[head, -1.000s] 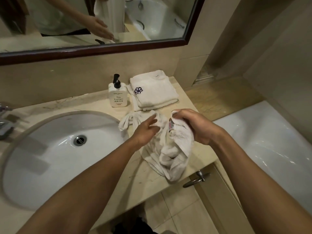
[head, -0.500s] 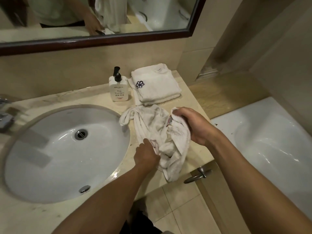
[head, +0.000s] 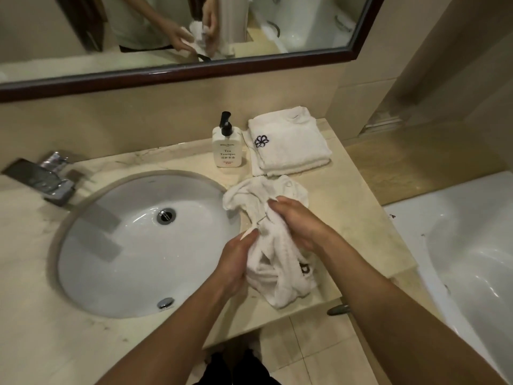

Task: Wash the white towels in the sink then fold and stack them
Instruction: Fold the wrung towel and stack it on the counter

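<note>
Crumpled white towel [head: 273, 247]: on countertop [head: 358, 212] at 3 o'clock of sink [head: 116, 245], front end overhanging the edge. Left hand [head: 236, 259] gripping its 9 o'clock side, fingers curled; right hand [head: 298, 222] pressing on top, fingers bent into the cloth. Folded towels [head: 290, 141], 2 at least: 12 o'clock of the crumpled one, just beside soap bottle [head: 226, 144].

A dark-framed mirror [head: 194, 70] hangs on beige wall tiles [head: 155, 126] above a marble counter [head: 358, 195], a white bathtub [head: 472, 245] beside it.
</note>
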Demonstrator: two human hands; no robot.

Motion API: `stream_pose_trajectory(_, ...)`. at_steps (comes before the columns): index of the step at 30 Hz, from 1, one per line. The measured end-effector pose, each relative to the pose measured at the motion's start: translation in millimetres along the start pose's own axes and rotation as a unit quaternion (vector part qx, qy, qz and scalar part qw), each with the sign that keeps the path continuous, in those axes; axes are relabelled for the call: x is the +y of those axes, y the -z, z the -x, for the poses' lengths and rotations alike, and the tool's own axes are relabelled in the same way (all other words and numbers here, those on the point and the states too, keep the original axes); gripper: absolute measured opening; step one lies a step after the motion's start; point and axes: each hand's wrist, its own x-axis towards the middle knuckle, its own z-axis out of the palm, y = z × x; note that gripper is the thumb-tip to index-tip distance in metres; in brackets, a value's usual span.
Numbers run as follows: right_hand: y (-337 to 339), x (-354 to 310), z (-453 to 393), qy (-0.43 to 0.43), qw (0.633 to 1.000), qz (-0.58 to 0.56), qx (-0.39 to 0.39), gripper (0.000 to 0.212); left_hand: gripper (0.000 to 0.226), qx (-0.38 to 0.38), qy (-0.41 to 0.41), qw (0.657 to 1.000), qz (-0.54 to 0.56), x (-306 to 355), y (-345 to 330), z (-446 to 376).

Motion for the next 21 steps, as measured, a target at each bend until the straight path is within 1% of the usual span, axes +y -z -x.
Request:
stream_pose_trajectory(2,-7.8,5.0,-11.3,-0.052,0.998,-0.03,0.006,0.027,0.022,0.075,-0.076,0.989,-0.1,-3.6,1.9,2.1)
stream_pose_trajectory(3,-9.4,7.1,-17.0,-0.066,0.997,-0.032,0.0,0.029,0.018,0.105,-0.098,0.98,-0.135,-6.3,5.0,1.8)
stream_pose_trajectory(4,-12.1,7.0,-20.5,-0.077,0.997,-0.016,-0.012,0.029,0.013,0.12,-0.113,0.978,-0.13,-7.2,9.0,1.1)
stream_pose_trajectory(5,-12.7,8.4,-24.1,-0.082,0.996,0.009,-0.021,0.028,0.014,0.1,-0.119,0.983,-0.098,-7.4,12.8,1.9)
stream_pose_trajectory(6,-14.1,8.6,-25.2,-0.092,0.995,0.033,-0.033,0.026,0.023,0.06,-0.113,0.991,-0.042,-6.9,15.3,3.1)
stream_pose_trajectory(7,-15.7,10.1,-28.2,-0.101,0.992,0.054,-0.043,0.026,0.036,0.023,-0.082,0.995,0.041,-6.4,17.3,2.0)
stream_pose_trajectory(8,-18.1,10.5,-27.4,-0.107,0.99,0.082,-0.045,0.027,0.045,0.001,-0.043,0.991,0.13,-2.0,15.6,2.9)
stream_pose_trajectory(9,-19.8,13.4,-29.7,-0.099,0.987,0.122,-0.044,0.028,0.048,0.009,0.002,0.981,0.192,1.0,14.6,0.5)
stream_pose_trajectory(10,-21.4,15.6,-29.7,-0.082,0.982,0.166,-0.04,0.027,0.046,0.033,0.044,0.971,0.232,3.6,11.8,-2.8)
stream_pose_trajectory(12,-23.8,21.3,-29.3,-0.028,0.979,0.202,-0.024,0.027,0.032,0.105,0.099,0.96,0.241,4.3,6.7,-13.5)
stream_pose_trajectory(14,-24.2,25.0,-29.5,0.0,0.988,0.156,-0.017,0.033,0.024,0.157,0.143,0.951,0.224,7.5,7.3,-28.4)
stream_pose_trajectory(15,-22.6,25.3,-30.2,0.002,0.993,0.115,-0.025,0.032,0.027,0.14,0.175,0.945,0.238,11.0,8.0,-36.0)
stream_pose_trajectory(16,-20.3,22.9,-28.6,0.0,0.996,0.079,-0.034,0.029,0.036,0.108,0.201,0.932,0.281,15.4,10.8,-41.8)
stream_pose_trajectory(18,-12.1,16.3,-29.2,-0.01,0.999,0.012,-0.041,0.023,0.054,0.058,0.225,0.9,0.369,28.4,20.8,-51.2)
stream_pose_trajectory(19,-7.6,12.4,-28.5,-0.02,0.999,-0.017,-0.043,0.024,0.057,0.041,0.223,0.891,0.393,32.6,26.6,-58.2)
stream_pose_trajectory(20,-4.2,8.2,-25.0,-0.029,0.997,-0.044,-0.05,0.026,0.054,0.035,0.21,0.893,0.397,37.9,30.1,-64.3)
stream_pose_trajectory(21,-2.9,5.8,-21.5,-0.036,0.996,-0.07,-0.053,0.028,0.046,0.053,0.189,0.903,0.381,42.7,31.7,-69.3)
